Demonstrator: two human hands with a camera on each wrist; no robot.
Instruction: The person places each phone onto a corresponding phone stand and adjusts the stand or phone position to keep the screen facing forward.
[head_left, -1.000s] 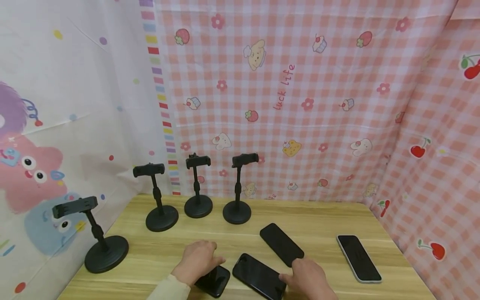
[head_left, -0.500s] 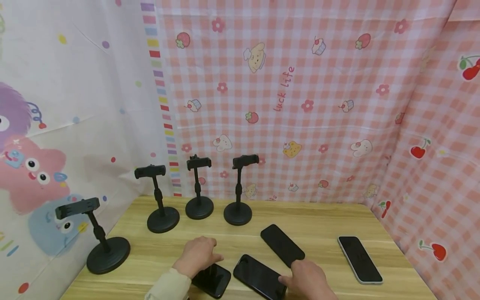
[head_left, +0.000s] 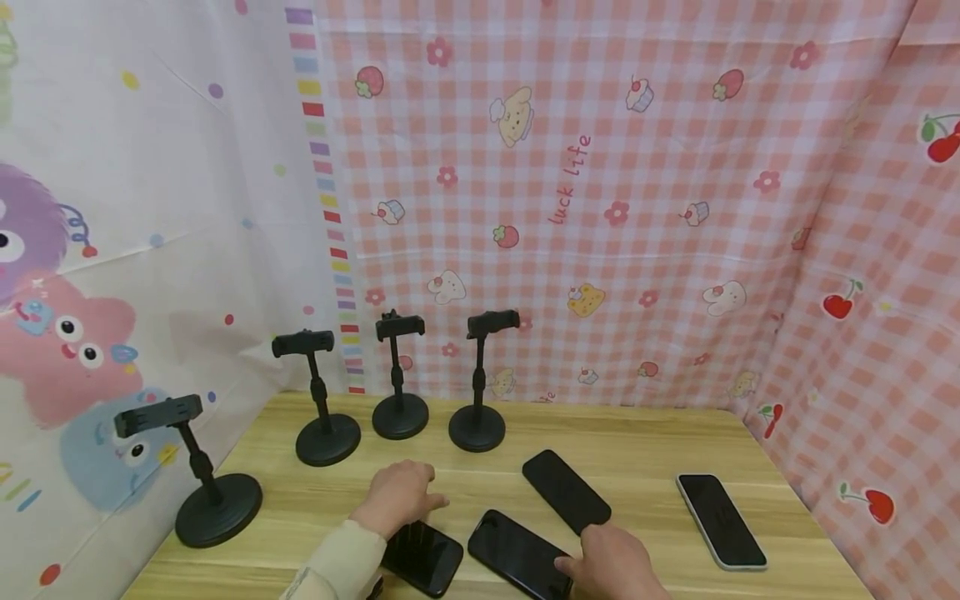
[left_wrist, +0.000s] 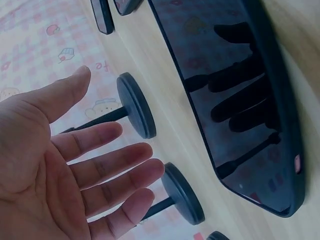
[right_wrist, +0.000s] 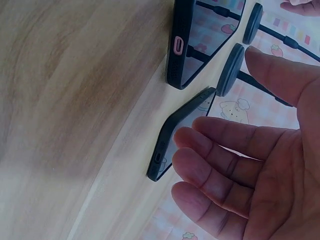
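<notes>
My left hand (head_left: 400, 497) hovers over the far edge of a black phone (head_left: 426, 560) lying face up on the table. The left wrist view shows this hand (left_wrist: 75, 165) with relaxed, spread fingers, apart from the phone and mirrored in its dark screen (left_wrist: 225, 100). My right hand (head_left: 617, 562) is by the near ends of two more black phones, the middle one (head_left: 516, 552) and the one behind it (head_left: 567, 490). Seen from the right wrist, its fingers (right_wrist: 220, 132) are loosely bent, with nothing held. A white-edged phone (head_left: 722, 521) lies off to the right.
Several black phone stands with round bases stand along the left and back: one near left (head_left: 217, 510), one behind it (head_left: 327, 439), and two at the back (head_left: 401, 415), (head_left: 477, 428). Patterned cloth (head_left: 637, 167) hangs around the wooden table (head_left: 637, 433).
My left hand has drifted forward, away from the phone beneath it, so more of that screen shows. The right hand has barely moved, and the phones lie where they were.
</notes>
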